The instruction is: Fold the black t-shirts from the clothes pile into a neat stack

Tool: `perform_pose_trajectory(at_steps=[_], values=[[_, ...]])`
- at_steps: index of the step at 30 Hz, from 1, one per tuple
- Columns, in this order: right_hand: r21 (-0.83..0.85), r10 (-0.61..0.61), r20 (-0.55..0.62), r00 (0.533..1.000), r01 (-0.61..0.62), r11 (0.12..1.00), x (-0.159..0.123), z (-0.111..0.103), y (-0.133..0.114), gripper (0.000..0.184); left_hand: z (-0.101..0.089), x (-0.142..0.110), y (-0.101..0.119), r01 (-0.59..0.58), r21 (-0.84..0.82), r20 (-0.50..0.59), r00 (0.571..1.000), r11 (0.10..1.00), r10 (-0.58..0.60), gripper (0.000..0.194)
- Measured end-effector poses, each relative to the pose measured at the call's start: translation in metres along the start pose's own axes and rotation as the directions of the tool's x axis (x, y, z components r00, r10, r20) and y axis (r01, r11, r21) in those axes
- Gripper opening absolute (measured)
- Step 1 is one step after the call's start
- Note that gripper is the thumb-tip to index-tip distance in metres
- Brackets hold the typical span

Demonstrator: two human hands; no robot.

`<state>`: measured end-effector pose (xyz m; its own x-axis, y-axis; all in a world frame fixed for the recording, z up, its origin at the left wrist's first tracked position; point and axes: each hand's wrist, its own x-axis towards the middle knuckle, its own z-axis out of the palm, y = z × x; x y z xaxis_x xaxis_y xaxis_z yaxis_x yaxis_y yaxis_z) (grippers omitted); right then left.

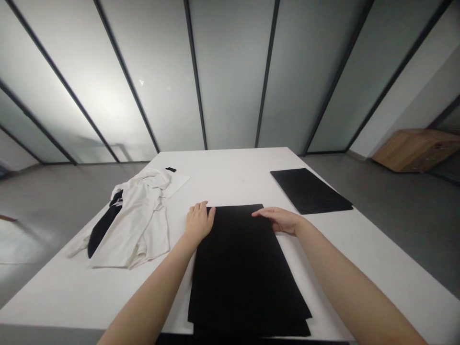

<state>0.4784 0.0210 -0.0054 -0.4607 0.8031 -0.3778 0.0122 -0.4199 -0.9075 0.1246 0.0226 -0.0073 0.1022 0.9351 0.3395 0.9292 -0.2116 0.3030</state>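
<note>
A stack of flat black sheets [247, 268] lies in front of me at the near edge of the table. At least two layers show, slightly out of line at the near end; their material is unclear. My left hand [200, 221] rests at the far left corner, fingers stretched out beside it and thumb against the edge. At the far right corner, my right hand [282, 220] has one digit reaching over the top surface, while its other fingers are partly hidden at the side. Neither hand visibly grips the stack.
A white garment [143, 215] lies loosely on the left of the white table [223, 177], with a black piece [104, 230] showing. Beyond it is a small black item [171, 169]. Another black sheet stack [311, 190] lies far right. A wooden cabinet [413, 149] stands on the floor.
</note>
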Motion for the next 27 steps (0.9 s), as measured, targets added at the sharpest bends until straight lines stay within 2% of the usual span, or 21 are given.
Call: perform_pose_trajectory(at_steps=[2, 5, 7, 10, 12, 14, 15, 17, 19, 21, 22, 24, 27], values=[[0.035, -0.025, -0.056, 0.998, 0.027, 0.999, 0.004, 0.002, 0.000, 0.020, 0.000, 0.003, -0.007, 0.118, 0.081, 0.073, 0.990, 0.990, -0.124, 0.040], [0.067, -0.084, -0.110, 0.990, 0.092, 0.994, 0.009, 0.008, 0.000, 0.020, -0.005, 0.013, -0.020, 0.200, 0.041, 0.220, 0.954, 0.979, -0.204, 0.033], [0.079, -0.122, -0.147, 0.982, 0.135, 0.988, 0.011, 0.012, -0.001, 0.021, -0.009, 0.018, -0.024, 0.229, -0.059, 0.292, 0.935, 0.972, -0.203, 0.028], [0.095, -0.158, -0.213, 0.964, 0.182, 0.979, 0.015, 0.017, 0.000, 0.023, -0.012, 0.021, -0.025, 0.250, -0.251, 0.284, 0.943, 0.935, -0.175, 0.023], [0.113, -0.172, -0.249, 0.953, 0.205, 0.972, 0.017, 0.018, 0.001, 0.024, -0.013, 0.020, -0.024, 0.302, -0.406, 0.272, 0.941, 0.863, -0.202, 0.019], [0.141, -0.178, -0.273, 0.945, 0.222, 0.965, 0.017, 0.017, 0.001, 0.026, -0.016, 0.017, -0.025, 0.391, -0.545, 0.343, 0.911, 0.741, -0.228, 0.014], [0.157, -0.172, -0.268, 0.948, 0.219, 0.963, 0.016, 0.015, 0.001, 0.029, -0.018, 0.016, -0.027, 0.431, -0.596, 0.403, 0.890, 0.677, -0.212, 0.015], [0.178, -0.122, -0.200, 0.972, 0.159, 0.971, 0.010, 0.010, -0.001, 0.036, -0.026, 0.015, -0.031, 0.468, -0.659, 0.525, 0.847, 0.589, -0.085, 0.023], [0.164, -0.022, -0.071, 0.997, 0.033, 0.986, 0.002, 0.003, -0.005, 0.040, -0.035, 0.015, -0.036, 0.444, -0.689, 0.598, 0.795, 0.573, 0.104, 0.025], [0.123, 0.072, 0.029, 0.997, -0.075, 0.990, -0.005, -0.003, -0.008, 0.038, -0.041, 0.015, -0.039, 0.401, -0.697, 0.618, 0.756, 0.594, 0.215, 0.028], [0.107, 0.095, 0.052, 0.994, -0.100, 0.989, -0.008, -0.005, -0.009, 0.036, -0.041, 0.015, -0.041, 0.384, -0.697, 0.612, 0.758, 0.606, 0.224, 0.032], [0.099, 0.099, 0.051, 0.994, -0.103, 0.990, -0.010, -0.005, -0.010, 0.031, -0.037, 0.016, -0.041, 0.364, -0.704, 0.568, 0.804, 0.609, 0.177, 0.040], [0.126, 0.058, 0.002, 0.998, -0.057, 0.990, -0.005, 0.004, -0.011, 0.029, -0.020, 0.019, -0.040, 0.367, -0.758, 0.490, 0.866, 0.539, 0.100, 0.043]])
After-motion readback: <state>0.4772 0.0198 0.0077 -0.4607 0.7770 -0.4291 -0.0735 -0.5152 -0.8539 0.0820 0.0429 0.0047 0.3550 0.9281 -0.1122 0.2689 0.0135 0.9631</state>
